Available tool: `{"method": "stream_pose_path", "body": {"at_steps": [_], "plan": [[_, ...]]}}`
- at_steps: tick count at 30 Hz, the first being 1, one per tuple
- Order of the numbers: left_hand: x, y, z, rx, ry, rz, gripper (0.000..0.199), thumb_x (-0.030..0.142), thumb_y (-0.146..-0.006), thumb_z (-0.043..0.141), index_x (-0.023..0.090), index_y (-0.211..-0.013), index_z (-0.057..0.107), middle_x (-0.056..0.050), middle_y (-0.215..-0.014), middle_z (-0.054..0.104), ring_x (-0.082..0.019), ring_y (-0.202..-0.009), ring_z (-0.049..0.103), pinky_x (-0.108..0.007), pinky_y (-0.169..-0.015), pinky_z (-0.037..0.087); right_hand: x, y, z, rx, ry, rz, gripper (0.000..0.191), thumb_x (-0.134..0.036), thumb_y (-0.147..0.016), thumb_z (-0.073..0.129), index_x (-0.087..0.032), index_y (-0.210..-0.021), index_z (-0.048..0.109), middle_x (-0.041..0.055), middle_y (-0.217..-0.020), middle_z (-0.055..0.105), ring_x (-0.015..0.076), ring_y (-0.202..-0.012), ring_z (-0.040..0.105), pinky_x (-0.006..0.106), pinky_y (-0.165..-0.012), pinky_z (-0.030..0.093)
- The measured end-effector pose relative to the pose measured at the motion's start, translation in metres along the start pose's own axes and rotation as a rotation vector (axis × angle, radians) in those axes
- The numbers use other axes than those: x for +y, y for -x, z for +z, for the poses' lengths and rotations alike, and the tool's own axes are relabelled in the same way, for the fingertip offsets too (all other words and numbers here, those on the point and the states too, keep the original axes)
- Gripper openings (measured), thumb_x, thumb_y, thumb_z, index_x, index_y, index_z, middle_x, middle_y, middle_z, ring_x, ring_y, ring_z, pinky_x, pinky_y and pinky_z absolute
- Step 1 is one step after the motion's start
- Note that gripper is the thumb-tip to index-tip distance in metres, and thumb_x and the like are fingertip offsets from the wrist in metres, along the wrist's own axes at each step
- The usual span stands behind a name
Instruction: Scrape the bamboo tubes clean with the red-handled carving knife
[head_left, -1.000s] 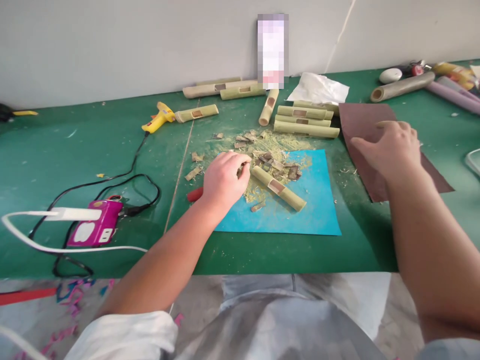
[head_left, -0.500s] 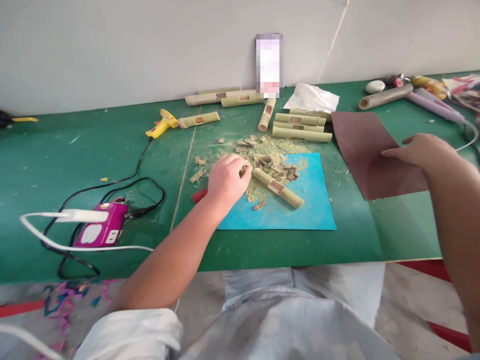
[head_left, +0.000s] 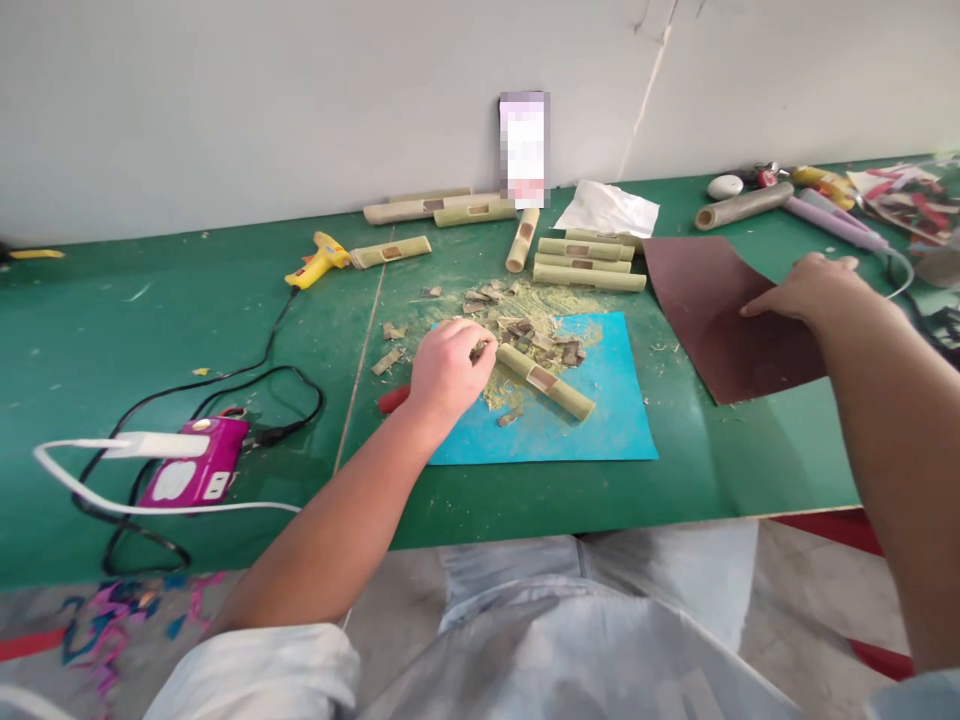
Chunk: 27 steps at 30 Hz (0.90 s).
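Note:
My left hand (head_left: 452, 372) is closed, fingers curled down over the blue sheet (head_left: 611, 430). Whatever it holds, if anything, is hidden beneath the fingers. Just right of it lies a green bamboo tube (head_left: 566, 393) with a rectangular window cut in its side. Brown bamboo chips (head_left: 517, 330) and pale shavings are scattered around the tube. A red handle-like piece (head_left: 394, 399) shows partly behind my left wrist. My right hand (head_left: 806, 290) is over a dark brown sheet, perhaps sandpaper (head_left: 697, 310), its thumb stretched out on the surface and apart from the other fingers.
More windowed bamboo tubes (head_left: 589, 277) lie at the back, near white paper (head_left: 607, 208) and a phone (head_left: 524, 150) leaning on the wall. A yellow glue gun (head_left: 322, 262) and a magenta power strip (head_left: 196, 460) with cables occupy the left. A lilac tool (head_left: 836, 222) lies far right.
The whole view has shifted slightly left and down. Both hands keep nearly the same places against the tube and the brown sheet.

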<state>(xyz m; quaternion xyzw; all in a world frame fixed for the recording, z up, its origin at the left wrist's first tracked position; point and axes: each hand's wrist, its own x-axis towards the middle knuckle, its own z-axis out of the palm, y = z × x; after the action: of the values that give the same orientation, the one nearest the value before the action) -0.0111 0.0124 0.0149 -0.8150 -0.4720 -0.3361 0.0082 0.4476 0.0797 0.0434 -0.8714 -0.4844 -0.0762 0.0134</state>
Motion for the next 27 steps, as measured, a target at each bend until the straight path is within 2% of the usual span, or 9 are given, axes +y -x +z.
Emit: {"method": "stream_pose_path", "body": {"at_steps": [1,3,7,10,14,16,18,25,27], "plan": [[0.000,0.000,0.000,0.000,0.004,0.002,0.013,0.019,-0.088,0.056,0.019,-0.082,0.067,-0.006,-0.086,0.071,-0.020,-0.084,0.064,-0.036,-0.081,0.052,-0.004,0.006,-0.007,-0.073,0.015,0.069,0.114,-0.065,-0.051,0.080,0.009,-0.132,0.052,0.0423,-0.126,0.050,0.0338,-0.099,0.059,0.042,-0.062,0.032],[0.001,0.000,0.000,-0.003,0.016,0.008,0.013,0.019,-0.088,0.056,0.019,-0.082,0.067,-0.006,-0.086,0.071,-0.020,-0.084,0.064,-0.036,-0.081,0.052,-0.008,0.015,-0.021,-0.148,-0.034,0.027,0.092,-0.058,-0.063,0.077,0.000,-0.132,0.057,0.0321,-0.124,0.057,0.0299,-0.103,0.057,0.042,-0.069,0.034],[0.001,0.001,0.001,0.002,0.036,0.016,0.012,0.019,-0.087,0.057,0.019,-0.082,0.068,-0.006,-0.087,0.072,-0.020,-0.083,0.064,-0.036,-0.080,0.052,-0.008,0.019,-0.040,-0.083,-0.215,-0.038,0.065,-0.040,-0.070,0.076,-0.014,-0.128,0.064,0.0159,-0.103,0.069,0.0189,-0.085,0.055,0.038,-0.073,0.038],[0.002,0.001,0.001,0.003,0.051,0.010,0.013,0.020,-0.087,0.057,0.018,-0.082,0.068,-0.007,-0.087,0.072,-0.021,-0.084,0.065,-0.036,-0.080,0.052,-0.008,0.019,-0.056,-0.003,-0.330,-0.044,0.059,-0.036,-0.067,0.078,-0.014,-0.122,0.069,0.0134,-0.105,0.069,0.0130,-0.073,0.052,0.035,-0.068,0.039],[0.002,0.001,0.001,0.002,0.058,0.000,0.013,0.021,-0.088,0.056,0.018,-0.083,0.068,-0.007,-0.087,0.073,-0.021,-0.084,0.065,-0.036,-0.080,0.053,-0.010,0.027,-0.083,0.055,-0.450,-0.060,0.059,-0.034,-0.067,0.080,-0.012,-0.121,0.069,0.0113,-0.102,0.071,0.0095,-0.071,0.053,0.033,-0.066,0.040],[0.002,0.001,0.001,-0.003,0.051,-0.003,0.014,0.021,-0.088,0.056,0.018,-0.083,0.068,-0.007,-0.086,0.073,-0.021,-0.084,0.066,-0.036,-0.079,0.053,-0.013,0.035,-0.099,0.079,-0.516,-0.058,0.054,-0.036,-0.068,0.079,-0.016,-0.118,0.071,0.0096,-0.100,0.072,0.0096,-0.071,0.054,0.034,-0.064,0.040],[0.001,0.001,0.001,-0.001,0.043,-0.007,0.013,0.021,-0.087,0.056,0.018,-0.082,0.068,-0.007,-0.086,0.073,-0.021,-0.084,0.066,-0.036,-0.079,0.054,-0.017,0.045,-0.116,0.108,-0.599,-0.139,0.047,-0.036,-0.070,0.079,-0.020,-0.114,0.073,0.0070,-0.098,0.072,0.0095,-0.072,0.056,0.033,-0.062,0.040],[0.001,0.000,0.001,-0.015,0.043,-0.027,0.012,0.020,-0.087,0.057,0.019,-0.081,0.068,-0.007,-0.084,0.072,-0.021,-0.082,0.066,-0.036,-0.080,0.054,-0.038,0.083,-0.167,0.256,-0.479,-0.366,0.051,-0.052,-0.074,0.072,-0.026,-0.118,0.070,0.0033,-0.096,0.071,0.0098,-0.072,0.056,0.037,-0.060,0.041],[0.000,0.000,0.001,-0.006,0.056,-0.035,0.012,0.019,-0.087,0.057,0.019,-0.081,0.068,-0.006,-0.084,0.072,-0.021,-0.083,0.066,-0.036,-0.082,0.054,-0.045,0.089,-0.173,0.258,-0.440,-0.441,0.040,-0.046,-0.078,0.070,-0.025,-0.112,0.072,0.0022,-0.092,0.070,0.0101,-0.076,0.056,0.036,-0.064,0.042]]}}
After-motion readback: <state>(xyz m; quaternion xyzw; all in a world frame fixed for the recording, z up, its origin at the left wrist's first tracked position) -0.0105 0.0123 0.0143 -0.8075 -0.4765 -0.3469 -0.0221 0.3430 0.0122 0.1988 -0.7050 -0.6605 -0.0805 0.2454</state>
